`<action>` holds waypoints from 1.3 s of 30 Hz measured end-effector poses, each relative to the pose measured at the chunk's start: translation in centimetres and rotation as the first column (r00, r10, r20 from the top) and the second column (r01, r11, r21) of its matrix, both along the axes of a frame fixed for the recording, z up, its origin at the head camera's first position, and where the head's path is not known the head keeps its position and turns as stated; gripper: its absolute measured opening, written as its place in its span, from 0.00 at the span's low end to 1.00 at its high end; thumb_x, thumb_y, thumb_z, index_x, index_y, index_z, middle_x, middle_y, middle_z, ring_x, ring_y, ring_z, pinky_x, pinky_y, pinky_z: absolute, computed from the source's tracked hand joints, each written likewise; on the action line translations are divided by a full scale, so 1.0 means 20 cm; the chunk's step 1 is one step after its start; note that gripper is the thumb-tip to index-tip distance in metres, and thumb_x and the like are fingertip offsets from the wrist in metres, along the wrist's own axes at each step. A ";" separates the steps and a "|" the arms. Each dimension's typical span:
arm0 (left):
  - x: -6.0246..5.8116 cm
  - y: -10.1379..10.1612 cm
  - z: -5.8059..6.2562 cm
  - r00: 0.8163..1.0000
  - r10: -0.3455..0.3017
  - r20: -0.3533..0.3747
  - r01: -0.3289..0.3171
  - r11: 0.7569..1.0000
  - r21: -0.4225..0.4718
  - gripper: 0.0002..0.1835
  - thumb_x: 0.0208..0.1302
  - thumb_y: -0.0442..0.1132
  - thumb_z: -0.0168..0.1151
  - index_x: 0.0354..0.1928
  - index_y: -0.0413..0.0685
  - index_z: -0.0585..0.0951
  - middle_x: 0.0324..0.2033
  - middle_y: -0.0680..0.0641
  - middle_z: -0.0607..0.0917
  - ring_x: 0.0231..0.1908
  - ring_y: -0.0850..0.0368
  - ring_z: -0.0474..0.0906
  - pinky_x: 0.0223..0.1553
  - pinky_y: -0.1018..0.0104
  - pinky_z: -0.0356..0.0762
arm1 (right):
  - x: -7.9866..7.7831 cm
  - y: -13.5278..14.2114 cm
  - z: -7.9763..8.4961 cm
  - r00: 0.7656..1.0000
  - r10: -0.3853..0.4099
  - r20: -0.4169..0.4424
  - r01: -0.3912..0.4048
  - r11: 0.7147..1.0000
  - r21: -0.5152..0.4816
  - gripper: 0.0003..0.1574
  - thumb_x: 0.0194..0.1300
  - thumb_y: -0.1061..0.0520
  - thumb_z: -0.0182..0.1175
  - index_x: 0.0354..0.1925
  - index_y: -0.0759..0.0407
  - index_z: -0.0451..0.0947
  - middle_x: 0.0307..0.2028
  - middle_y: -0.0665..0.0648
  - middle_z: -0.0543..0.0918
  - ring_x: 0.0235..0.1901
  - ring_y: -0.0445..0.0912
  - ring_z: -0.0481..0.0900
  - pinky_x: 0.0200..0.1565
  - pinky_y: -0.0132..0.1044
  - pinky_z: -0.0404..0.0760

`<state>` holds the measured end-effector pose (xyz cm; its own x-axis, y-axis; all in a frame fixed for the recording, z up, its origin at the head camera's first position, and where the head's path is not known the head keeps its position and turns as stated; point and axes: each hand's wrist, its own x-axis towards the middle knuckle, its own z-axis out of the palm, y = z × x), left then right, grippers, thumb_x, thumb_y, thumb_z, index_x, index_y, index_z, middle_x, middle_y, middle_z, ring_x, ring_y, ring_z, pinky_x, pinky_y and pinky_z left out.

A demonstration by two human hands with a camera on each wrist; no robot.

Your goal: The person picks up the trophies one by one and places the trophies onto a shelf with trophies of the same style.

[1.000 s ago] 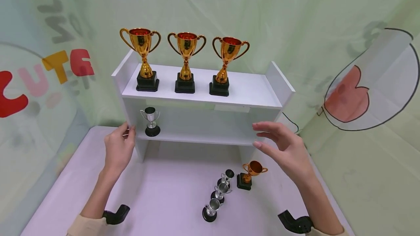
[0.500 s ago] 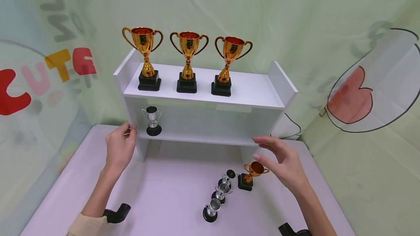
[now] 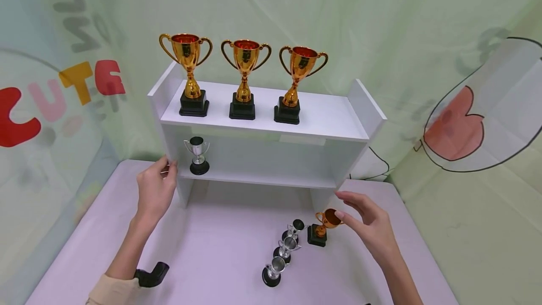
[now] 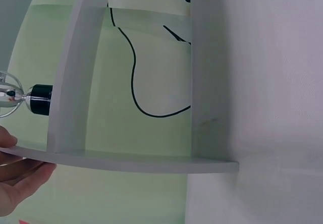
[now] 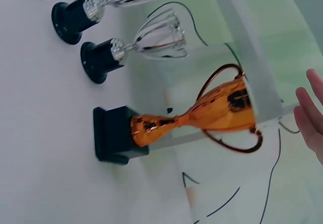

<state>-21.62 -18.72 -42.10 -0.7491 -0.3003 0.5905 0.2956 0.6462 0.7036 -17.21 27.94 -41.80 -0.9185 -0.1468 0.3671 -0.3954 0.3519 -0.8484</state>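
My left hand (image 3: 155, 189) pinches the left side panel of a white two-tier shelf (image 3: 262, 181), its thumb and fingers on either side of the board edge in the left wrist view. My right hand (image 3: 372, 227) hovers with parted, bent fingers beside a gold trophy cup (image 5: 222, 108) on the table. In the right wrist view, a gap shows between that hand's fingertips and the cup's rim. A small silver trophy (image 3: 198, 154) stands on the lower tier at the left. Three gold trophies with black bases, such as the middle one (image 3: 244, 79), stand on the upper tier.
Three small silver trophies, the front one (image 3: 275, 269) included, stand in a slanting row on the white table (image 3: 220, 248), left of the gold cup. Behind the shelf hangs a pale green printed curtain (image 3: 262, 4). A thin dark line (image 3: 378, 156) runs at the shelf's right.
My right hand has come down from beside the shelf's lower tier to the rim of the gold trophy on the table. My left hand has stayed on the shelf's side panel.
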 end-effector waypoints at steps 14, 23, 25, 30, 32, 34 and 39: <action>0.00 0.01 0.00 1.000 -0.003 0.008 0.003 1.000 -0.008 0.07 0.70 0.27 0.59 0.38 0.29 0.85 0.32 0.32 0.89 0.33 0.37 0.89 0.38 0.49 0.85 | 0.00 0.05 -0.16 0.994 -0.074 0.080 0.074 0.997 -0.001 0.30 0.65 0.67 0.69 0.63 0.65 0.75 0.61 0.61 0.81 0.63 0.35 0.77 0.64 0.21 0.72; 0.00 0.01 0.00 1.000 0.006 0.001 -0.006 1.000 -0.008 0.07 0.69 0.27 0.59 0.36 0.29 0.85 0.30 0.33 0.89 0.32 0.37 0.89 0.37 0.57 0.86 | 0.00 0.06 -0.23 0.995 -0.063 0.081 0.063 0.998 0.004 0.32 0.65 0.65 0.70 0.65 0.65 0.74 0.60 0.49 0.81 0.60 0.35 0.78 0.62 0.20 0.74; 0.00 0.01 0.00 1.000 0.005 -0.006 -0.005 1.000 -0.006 0.07 0.69 0.26 0.59 0.34 0.30 0.84 0.30 0.33 0.89 0.32 0.37 0.89 0.36 0.72 0.86 | -0.01 0.06 -0.24 0.996 -0.048 0.080 0.048 0.999 -0.002 0.32 0.64 0.66 0.70 0.65 0.65 0.74 0.59 0.47 0.81 0.59 0.36 0.79 0.61 0.21 0.75; 0.00 0.00 0.00 1.000 -0.003 -0.011 0.003 1.000 -0.002 0.08 0.70 0.27 0.59 0.32 0.30 0.83 0.30 0.32 0.89 0.32 0.36 0.89 0.36 0.90 0.77 | -0.03 0.06 -0.27 0.994 -0.031 0.103 0.033 0.999 -0.016 0.33 0.64 0.67 0.70 0.65 0.65 0.73 0.60 0.55 0.82 0.56 0.35 0.81 0.60 0.21 0.77; 0.00 0.00 0.00 1.000 0.000 -0.011 -0.001 1.000 -0.005 0.08 0.70 0.26 0.59 0.33 0.29 0.83 0.30 0.32 0.89 0.32 0.36 0.89 0.36 0.77 0.84 | -0.03 0.05 -0.29 0.992 -0.033 0.118 0.036 0.999 -0.018 0.33 0.64 0.66 0.70 0.66 0.64 0.73 0.60 0.60 0.81 0.55 0.34 0.81 0.59 0.21 0.77; 0.00 0.00 0.00 1.000 0.006 -0.012 -0.006 1.000 -0.009 0.08 0.70 0.26 0.59 0.33 0.29 0.83 0.31 0.32 0.89 0.32 0.36 0.89 0.37 0.61 0.86 | -0.04 0.05 -0.30 0.991 -0.030 0.132 0.034 0.999 -0.023 0.33 0.64 0.66 0.70 0.66 0.64 0.73 0.61 0.64 0.80 0.55 0.34 0.81 0.59 0.20 0.77; 0.00 0.00 0.00 1.000 0.002 -0.017 -0.002 1.000 -0.010 0.08 0.70 0.26 0.59 0.33 0.28 0.84 0.31 0.32 0.89 0.32 0.36 0.89 0.37 0.51 0.84 | -0.04 0.05 -0.34 0.986 -0.043 0.158 0.047 0.999 -0.021 0.34 0.64 0.65 0.71 0.66 0.64 0.72 0.59 0.59 0.81 0.53 0.33 0.82 0.57 0.21 0.79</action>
<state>-21.67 -18.68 -42.11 -0.7387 -0.2957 0.6056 0.3061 0.6534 0.6924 -17.97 28.93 -48.68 -0.9707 -0.0964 0.2203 -0.2402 0.3447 -0.9075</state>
